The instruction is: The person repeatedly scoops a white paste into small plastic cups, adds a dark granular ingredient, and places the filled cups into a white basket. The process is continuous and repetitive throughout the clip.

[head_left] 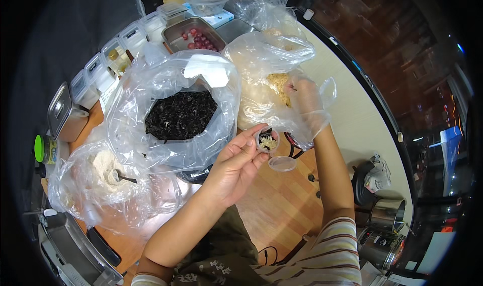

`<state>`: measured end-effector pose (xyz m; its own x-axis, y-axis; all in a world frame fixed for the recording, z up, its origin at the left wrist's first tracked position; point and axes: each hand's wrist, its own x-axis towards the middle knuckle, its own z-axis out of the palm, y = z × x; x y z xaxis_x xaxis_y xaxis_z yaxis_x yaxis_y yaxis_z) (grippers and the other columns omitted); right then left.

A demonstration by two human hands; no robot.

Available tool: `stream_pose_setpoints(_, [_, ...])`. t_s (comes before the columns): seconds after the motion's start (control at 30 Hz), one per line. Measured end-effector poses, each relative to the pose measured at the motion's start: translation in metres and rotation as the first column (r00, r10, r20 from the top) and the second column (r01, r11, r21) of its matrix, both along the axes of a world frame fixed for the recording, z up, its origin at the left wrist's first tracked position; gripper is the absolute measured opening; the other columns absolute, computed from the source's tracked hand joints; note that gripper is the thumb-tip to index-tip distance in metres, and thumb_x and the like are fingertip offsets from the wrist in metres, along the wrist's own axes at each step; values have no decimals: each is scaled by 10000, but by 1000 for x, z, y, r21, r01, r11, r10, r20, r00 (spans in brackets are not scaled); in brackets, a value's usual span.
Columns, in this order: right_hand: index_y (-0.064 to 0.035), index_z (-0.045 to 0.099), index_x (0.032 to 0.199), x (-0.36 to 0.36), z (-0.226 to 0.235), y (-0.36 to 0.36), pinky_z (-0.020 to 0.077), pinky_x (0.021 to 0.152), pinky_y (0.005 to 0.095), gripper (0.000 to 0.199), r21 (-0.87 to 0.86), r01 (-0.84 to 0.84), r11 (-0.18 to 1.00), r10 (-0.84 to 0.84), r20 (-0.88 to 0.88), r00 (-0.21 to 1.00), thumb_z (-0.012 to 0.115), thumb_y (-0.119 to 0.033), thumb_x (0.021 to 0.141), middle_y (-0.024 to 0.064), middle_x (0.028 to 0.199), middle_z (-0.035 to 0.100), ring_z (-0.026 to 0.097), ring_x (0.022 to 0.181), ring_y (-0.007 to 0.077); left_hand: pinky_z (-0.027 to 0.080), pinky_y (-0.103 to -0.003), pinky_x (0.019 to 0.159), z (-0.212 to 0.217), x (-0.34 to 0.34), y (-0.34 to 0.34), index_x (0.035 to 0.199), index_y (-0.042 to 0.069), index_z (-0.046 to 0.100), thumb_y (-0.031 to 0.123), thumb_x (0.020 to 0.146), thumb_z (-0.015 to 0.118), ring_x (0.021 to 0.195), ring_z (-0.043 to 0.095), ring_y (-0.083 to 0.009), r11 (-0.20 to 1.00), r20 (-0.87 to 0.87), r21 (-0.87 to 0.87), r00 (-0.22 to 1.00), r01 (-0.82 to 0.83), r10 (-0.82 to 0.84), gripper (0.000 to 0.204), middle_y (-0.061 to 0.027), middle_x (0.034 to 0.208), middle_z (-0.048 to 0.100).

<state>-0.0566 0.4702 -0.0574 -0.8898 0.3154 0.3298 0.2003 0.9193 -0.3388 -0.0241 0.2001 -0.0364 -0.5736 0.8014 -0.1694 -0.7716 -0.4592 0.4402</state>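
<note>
My left hand [235,164] pinches a small clear plastic cup [259,146] upright between thumb and fingers. Dark shreds and pale yellow pieces lie inside it, and its round clear lid [282,163] hangs open at the near side. My right hand [304,93] reaches into a clear plastic bag [254,97] of pale yellow bits [278,84]. Its fingers are drawn together at the bits, partly behind the film; what they hold is unclear. Left of this bag stands a large clear bag [121,107] full of black, dry-looking shreds [181,116].
Nearer left, a clear bag [65,185] holds off-white powder [104,166] and a dark-handled spoon [126,179]. Behind are a metal tray [172,34] of red grapes [202,42] and a row of clear lidded boxes [133,34]. Metal pots [387,213] stand at lower right.
</note>
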Motion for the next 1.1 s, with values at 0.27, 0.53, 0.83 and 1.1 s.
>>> stream_pose_setpoints(0.27, [-20, 672, 929, 23, 55, -37, 484, 702, 299, 61, -577, 22, 817, -110, -118, 987, 669, -75, 903, 43, 834, 642, 603, 759, 149, 439, -302, 1048, 2, 0, 0, 1435, -22, 393, 199, 1044, 518, 1145, 562, -195, 998, 72, 30, 996, -51, 48, 466, -131, 1319, 556])
stream_pose_setpoints(0.53, [-28, 685, 935, 75, 125, -113, 510, 785, 259, 49, -902, -157, 403, 24, -160, 987, 692, -2, 894, 30, 946, 645, 611, 874, 107, 429, -303, 1068, 14, 9, -4, 1447, -16, 384, 194, 1051, 505, 1169, 558, -199, 992, 88, 85, 993, -90, 82, 464, -124, 1323, 555])
stream_pose_setpoints(0.83, [1, 690, 895, 88, 143, -171, 536, 805, 254, 108, -746, -245, 619, 307, -58, 950, 721, 79, 826, 56, 1073, 570, 608, 895, 107, 427, -323, 1012, 35, 26, -53, 1440, 4, 420, 207, 1037, 553, 1097, 534, -128, 976, 51, 115, 982, -187, 182, 471, -18, 1127, 584])
stream_pose_setpoints(1.1, [3, 710, 908, 98, 166, -246, 512, 780, 254, 85, -783, -378, 494, 490, -107, 865, 701, 57, 843, 71, 1102, 589, 611, 932, 126, 423, -315, 1012, 42, 55, -132, 1441, 8, 415, 197, 1046, 529, 1129, 540, -138, 934, 52, 193, 953, -302, 298, 453, -59, 1215, 590])
